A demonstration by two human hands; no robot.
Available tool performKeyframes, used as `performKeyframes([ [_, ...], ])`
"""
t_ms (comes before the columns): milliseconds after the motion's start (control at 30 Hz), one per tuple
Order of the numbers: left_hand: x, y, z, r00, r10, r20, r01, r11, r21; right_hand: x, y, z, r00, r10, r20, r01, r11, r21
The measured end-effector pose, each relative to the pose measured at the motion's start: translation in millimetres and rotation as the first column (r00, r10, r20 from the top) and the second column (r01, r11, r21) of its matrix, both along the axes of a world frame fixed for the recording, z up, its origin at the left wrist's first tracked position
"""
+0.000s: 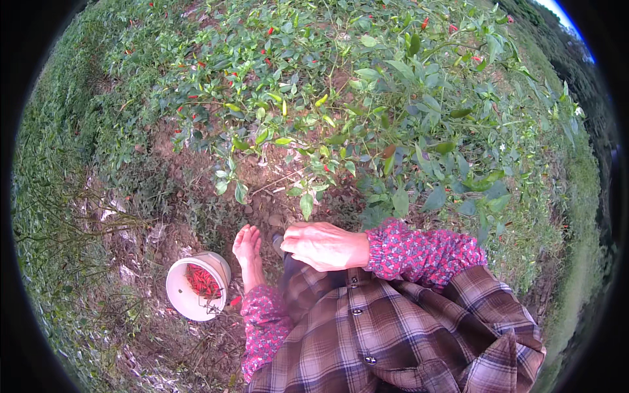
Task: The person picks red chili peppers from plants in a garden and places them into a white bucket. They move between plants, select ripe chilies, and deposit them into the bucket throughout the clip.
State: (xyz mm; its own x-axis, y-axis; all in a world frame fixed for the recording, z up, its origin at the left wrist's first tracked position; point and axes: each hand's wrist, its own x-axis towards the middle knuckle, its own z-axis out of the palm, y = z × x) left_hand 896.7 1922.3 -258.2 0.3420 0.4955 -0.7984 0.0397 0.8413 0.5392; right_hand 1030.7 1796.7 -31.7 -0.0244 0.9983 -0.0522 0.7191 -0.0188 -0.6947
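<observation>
My right hand (319,244) is held in front of my body with its back up and fingers bent; its palm side is hidden. My left hand (248,249) is to the left, fingers curled upward, and whether it holds anything cannot be made out. A white plastic bucket (179,287) with red chili peppers (202,281) inside stands tilted on the ground, left of my left forearm. Chili pepper plants (306,204) with green and red fruit grow just beyond both hands. A green chili (283,141) hangs above and between them.
Dense chili plants (413,78) spread ahead and to the right. Bare thin branches (105,222) reach in at the left. Brown soil (167,135) with dry leaf litter lies between the plants. A red chili (236,300) lies on the ground beside the bucket.
</observation>
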Motion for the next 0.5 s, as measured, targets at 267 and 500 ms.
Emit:
performKeyframes([
  [267,135,-33,44,0.788,-0.528,0.317,0.394,0.827,0.4,-21,-3,-16,0.917,0.063,-0.393,-0.055,0.998,0.032],
  [500,182,-49,71,0.473,-0.816,0.334,0.735,0.574,0.361,62,-101,-105,0.46,-0.884,-0.081,0.866,0.467,-0.182],
])
